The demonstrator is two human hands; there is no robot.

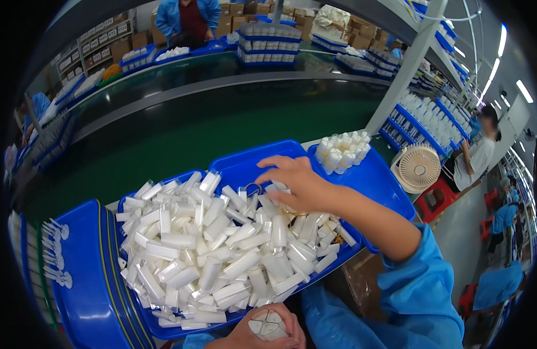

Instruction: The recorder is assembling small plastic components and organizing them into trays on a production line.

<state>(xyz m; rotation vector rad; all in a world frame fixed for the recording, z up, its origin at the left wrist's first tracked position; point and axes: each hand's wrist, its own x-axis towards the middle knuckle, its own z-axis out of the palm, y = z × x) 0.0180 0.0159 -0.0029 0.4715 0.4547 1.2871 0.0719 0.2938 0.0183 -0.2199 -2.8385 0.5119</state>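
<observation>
Many tubes [178,240] lie under parted right fingers [271,162], grip unclear; left fingers [297,330] clasp several.

Smooth plastic pieces [178,240], glossy plastic trays [85,279]

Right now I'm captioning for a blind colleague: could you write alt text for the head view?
A person's right hand is over a blue tray heaped with white pieces, while the left hand holds a white bundle near the lower edge. At right, a white cluster stands in another blue tray near a beige fan.
</observation>
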